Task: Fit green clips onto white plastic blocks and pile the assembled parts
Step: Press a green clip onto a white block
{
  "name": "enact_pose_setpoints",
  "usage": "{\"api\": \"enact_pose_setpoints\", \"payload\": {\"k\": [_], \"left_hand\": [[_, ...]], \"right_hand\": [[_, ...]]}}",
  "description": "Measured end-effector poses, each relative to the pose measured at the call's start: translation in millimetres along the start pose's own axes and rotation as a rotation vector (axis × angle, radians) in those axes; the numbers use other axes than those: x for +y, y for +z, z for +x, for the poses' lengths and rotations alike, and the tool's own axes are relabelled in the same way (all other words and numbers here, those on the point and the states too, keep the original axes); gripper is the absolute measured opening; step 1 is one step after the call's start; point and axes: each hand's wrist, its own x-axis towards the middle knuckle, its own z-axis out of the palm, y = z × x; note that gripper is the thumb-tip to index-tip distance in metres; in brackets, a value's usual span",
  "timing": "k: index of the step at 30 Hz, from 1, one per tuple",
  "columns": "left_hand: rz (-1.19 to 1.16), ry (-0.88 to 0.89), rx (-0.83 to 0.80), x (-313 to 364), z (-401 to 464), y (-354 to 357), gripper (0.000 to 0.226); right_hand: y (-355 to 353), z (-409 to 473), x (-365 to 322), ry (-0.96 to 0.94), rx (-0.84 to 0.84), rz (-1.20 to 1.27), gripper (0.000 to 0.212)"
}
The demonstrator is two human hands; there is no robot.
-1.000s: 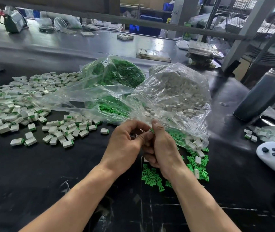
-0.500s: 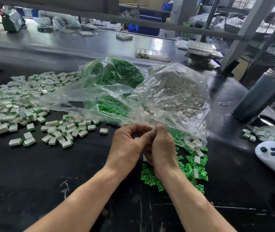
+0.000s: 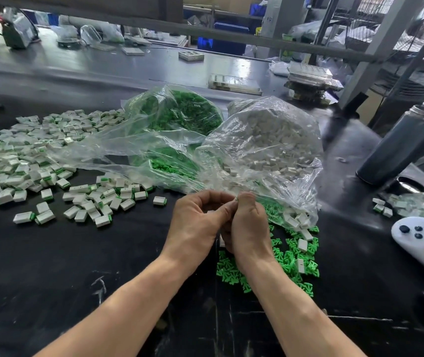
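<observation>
Head view: my left hand [image 3: 197, 222] and right hand [image 3: 247, 228] meet, fingertips pinching one part between them, a green clip [image 3: 236, 199] just showing at the thumbs; I judge the clip is being seated; next, drop it on the assembled pile [image 3: 25, 161] far left of my fingers; since a second ago, hands barely shifted.

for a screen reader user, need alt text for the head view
Two hands, left hand and right hand, meet over a black table, pinching a small part between them. Assembled blocks lie left; loose green clips right.
</observation>
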Motion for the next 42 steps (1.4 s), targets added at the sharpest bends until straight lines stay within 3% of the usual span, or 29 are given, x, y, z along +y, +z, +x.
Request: {"api": "enact_pose_setpoints", "payload": {"k": [9, 12, 21, 23, 28, 31, 36, 42], "left_hand": [[-0.008, 0.014, -0.022, 3, 1, -6, 0.006], [0.023, 0.046, 0.005, 4, 4, -9, 0.011], [0.231, 0.088, 0.031, -2, 12, -24, 0.012], [0.237, 0.074, 0.029, -3, 12, -26, 0.02], [0.28, 0.009, -0.018, -2, 16, -31, 0.013], [0.43, -0.064, -0.004, 5, 19, -41, 0.014], [0.901, -0.076, 0.224, 20, 29, -75, 0.017], [1.187, -0.146, 0.417, 28, 37, -103, 0.027]], "right_hand": [[-8, -5, -4, 0.004, -0.098, 0.137, 0.068], [-12, -4, -6, -0.077, -0.102, 0.109, 0.069], [-27, -6, -15, -0.26, -0.179, -0.033, 0.015], [-29, -5, -15, -0.276, -0.16, -0.116, 0.01], [-29, -2, -10, -0.27, -0.137, -0.208, 0.015], [-31, 1, -7, -0.268, -0.118, -0.295, 0.014], [-44, 6, -6, -0.242, -0.061, -0.379, 0.016], [-48, 8, -5, -0.204, -0.061, -0.406, 0.02]]}}
